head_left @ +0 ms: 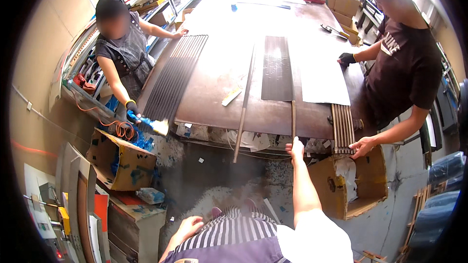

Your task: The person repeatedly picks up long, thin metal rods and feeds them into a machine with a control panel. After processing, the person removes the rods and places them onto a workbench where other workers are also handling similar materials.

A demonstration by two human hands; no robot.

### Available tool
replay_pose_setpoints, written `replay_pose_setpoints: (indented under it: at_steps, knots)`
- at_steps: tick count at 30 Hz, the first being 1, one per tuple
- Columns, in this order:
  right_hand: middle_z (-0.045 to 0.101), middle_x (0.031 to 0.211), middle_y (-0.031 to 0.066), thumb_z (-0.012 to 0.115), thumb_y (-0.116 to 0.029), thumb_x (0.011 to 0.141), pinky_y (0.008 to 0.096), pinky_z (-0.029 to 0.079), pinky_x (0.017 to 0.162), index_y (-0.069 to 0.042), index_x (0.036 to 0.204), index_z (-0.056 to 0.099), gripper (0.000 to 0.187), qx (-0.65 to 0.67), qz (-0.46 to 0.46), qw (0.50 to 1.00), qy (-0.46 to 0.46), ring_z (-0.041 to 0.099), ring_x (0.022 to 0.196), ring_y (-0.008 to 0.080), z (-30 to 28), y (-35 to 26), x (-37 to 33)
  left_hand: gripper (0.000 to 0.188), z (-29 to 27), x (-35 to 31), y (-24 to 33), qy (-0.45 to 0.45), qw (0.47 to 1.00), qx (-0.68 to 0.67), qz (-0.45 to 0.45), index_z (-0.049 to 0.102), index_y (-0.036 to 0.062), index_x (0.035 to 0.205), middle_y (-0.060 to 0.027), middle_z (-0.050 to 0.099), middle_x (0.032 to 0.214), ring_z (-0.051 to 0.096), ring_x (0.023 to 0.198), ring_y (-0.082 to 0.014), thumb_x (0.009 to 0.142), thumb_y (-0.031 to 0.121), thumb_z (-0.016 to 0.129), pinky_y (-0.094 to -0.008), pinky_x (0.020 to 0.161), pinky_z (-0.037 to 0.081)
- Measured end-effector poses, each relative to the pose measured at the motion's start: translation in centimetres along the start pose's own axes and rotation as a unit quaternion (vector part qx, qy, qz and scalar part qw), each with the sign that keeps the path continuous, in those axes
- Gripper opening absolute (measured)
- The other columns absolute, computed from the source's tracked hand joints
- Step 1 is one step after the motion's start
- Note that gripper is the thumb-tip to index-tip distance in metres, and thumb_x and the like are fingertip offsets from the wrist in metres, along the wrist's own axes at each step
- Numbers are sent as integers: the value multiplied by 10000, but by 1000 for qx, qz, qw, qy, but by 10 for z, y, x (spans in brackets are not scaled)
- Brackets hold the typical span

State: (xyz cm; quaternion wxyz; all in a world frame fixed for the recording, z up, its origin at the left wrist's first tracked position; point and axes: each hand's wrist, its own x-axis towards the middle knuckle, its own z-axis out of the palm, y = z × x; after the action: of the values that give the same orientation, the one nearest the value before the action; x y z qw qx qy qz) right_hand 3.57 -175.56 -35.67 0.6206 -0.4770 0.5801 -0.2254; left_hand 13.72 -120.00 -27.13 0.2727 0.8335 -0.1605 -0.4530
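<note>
My right hand [295,150] is closed around the near end of a long thin brown rod [293,117], which reaches over the table's front edge. The rod's far part runs along the right side of a dark rectangular sheet [276,70]. Down by my striped apron, my left hand [190,226] holds nothing, its fingers loosely apart. Another long rod [242,117] lies left of the sheet and sticks out past the table edge. To the right, a person's bare hand [363,146] touches the near ends of several brown rods [343,126], partly covered by a white sheet [324,83].
The large brown table [219,102] spans the middle. On the left, a person's gloved hand holds a brush [159,126] beside a row of dark rods [173,75]. Cardboard boxes [131,165] stand below the table's left and right ends. A pale strip [232,96] lies on the tabletop.
</note>
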Motion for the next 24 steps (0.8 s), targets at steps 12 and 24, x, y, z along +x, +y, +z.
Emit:
replay_pose_setpoints:
  at_steps: [12,24]
  knots:
    - [659,1092,162,515,-266,986,335,513,851,2,1161,557,323,260,122,793,-536,657,959,224,46,-26,-288,413,6,119,297,-89,971,-156,157,594,23,1139,-80,667,987,633,908,-176,938,384,586,-334,825,508]
    - [670,961,172,628,-180,834,418,518,804,-42,1055,643,261,-354,-286,779,-433,646,915,357,71,28,-302,372,-22,-52,90,-6,988,-151,37,485,101,624,20,488,541,439,424,-61,819,271,753,-244,368,319]
